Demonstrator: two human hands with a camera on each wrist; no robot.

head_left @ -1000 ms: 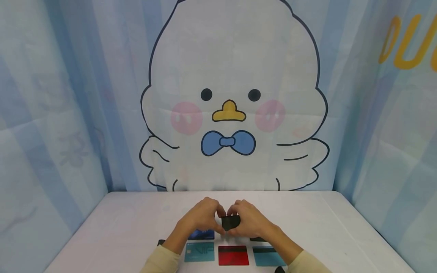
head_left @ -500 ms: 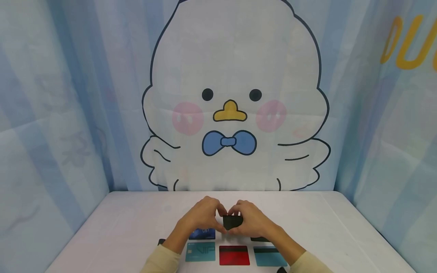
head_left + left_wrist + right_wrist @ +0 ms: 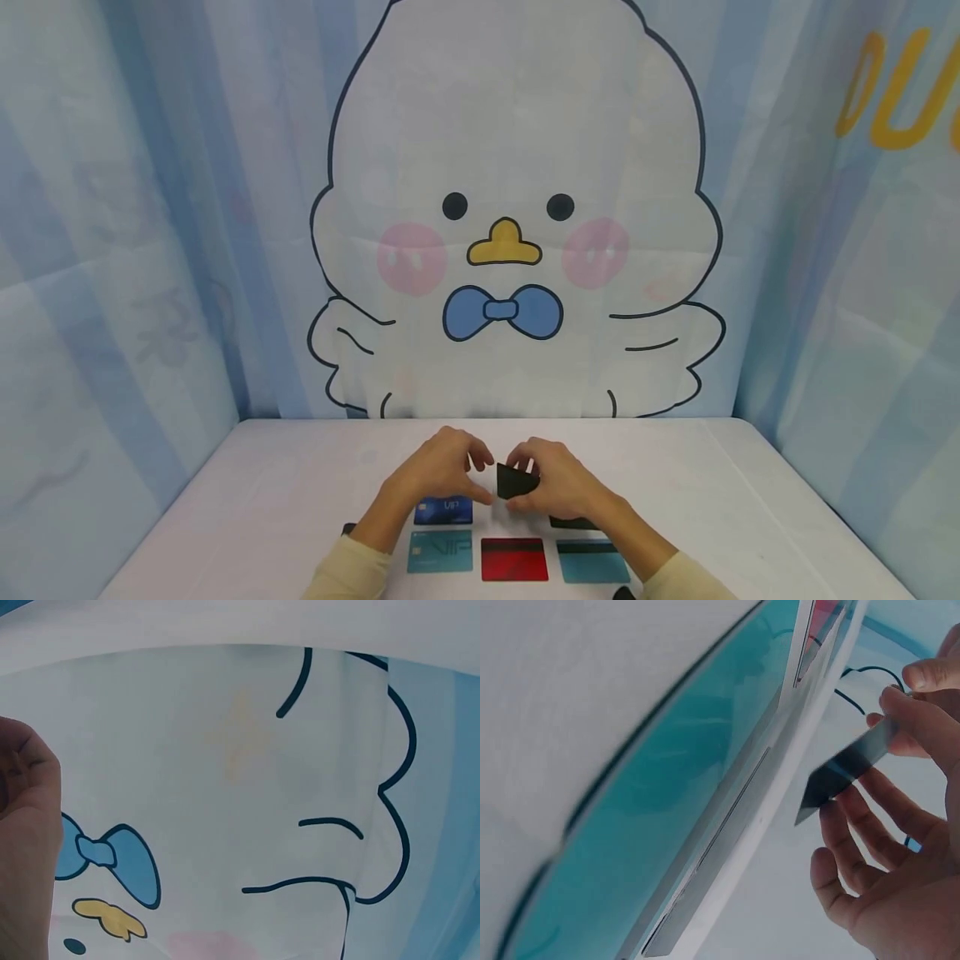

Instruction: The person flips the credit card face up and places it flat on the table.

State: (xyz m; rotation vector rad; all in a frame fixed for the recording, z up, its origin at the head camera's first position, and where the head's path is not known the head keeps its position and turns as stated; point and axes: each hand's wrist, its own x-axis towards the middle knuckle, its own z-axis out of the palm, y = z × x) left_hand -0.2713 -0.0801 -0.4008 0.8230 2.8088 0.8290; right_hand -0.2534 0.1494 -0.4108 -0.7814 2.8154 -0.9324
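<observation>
We pinch a black card [image 3: 514, 482] in our right hand [image 3: 558, 477]; our left hand [image 3: 441, 467], fingers parted, hovers beside it.

Pale beige left sleeve [image 3: 348, 568], matching right sleeve [image 3: 684, 577], bare forearms [image 3: 384, 512], ungloved hands [image 3: 442, 467]

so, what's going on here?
A person's right hand holds a black card above the table; the left hand is open beside it, holding nothing. On the table, a teal VIP card, red card and striped teal card form the near row; a blue card and partly hidden dark card lie behind.
</observation>
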